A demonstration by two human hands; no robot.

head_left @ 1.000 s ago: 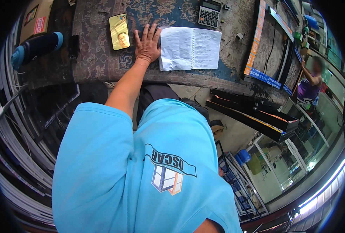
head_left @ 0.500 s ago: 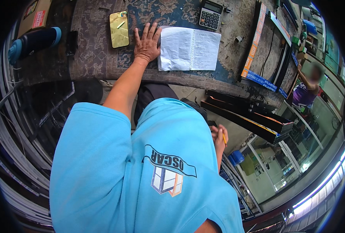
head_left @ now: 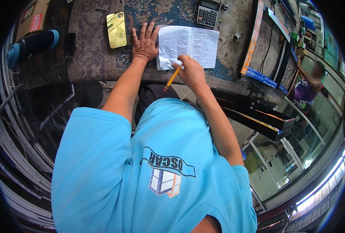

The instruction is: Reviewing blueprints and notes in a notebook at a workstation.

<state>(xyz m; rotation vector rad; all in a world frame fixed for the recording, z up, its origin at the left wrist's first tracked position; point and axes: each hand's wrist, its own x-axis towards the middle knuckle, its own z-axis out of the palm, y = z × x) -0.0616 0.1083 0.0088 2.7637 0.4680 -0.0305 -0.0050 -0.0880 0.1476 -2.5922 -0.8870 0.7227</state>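
Note:
Flat on the patterned table covering [head_left: 95, 58], my left hand [head_left: 144, 46] has its fingers spread, its edge touching the left side of an open spiral notebook [head_left: 203, 46]. Handwriting covers the notebook's pages. My right hand [head_left: 191, 72] is over the notebook's lower edge, its fingers closed on a yellow pencil [head_left: 173, 78]. The pencil slants with its eraser end down toward my body; its tip is hidden by my fingers. Left of my left hand lies a phone with a shiny gold surface [head_left: 117, 33].
A calculator [head_left: 208, 14] lies beyond the notebook. Long frame pieces with orange and blue tape [head_left: 253, 39] rest at the right. A dark blue bottle [head_left: 32, 44] and a cardboard box [head_left: 34, 15] are at the far left. Another person [head_left: 307, 85] stands at the far right.
My right hand has come up from beside my body to the notebook, carrying the pencil. My left hand stays flat in place.

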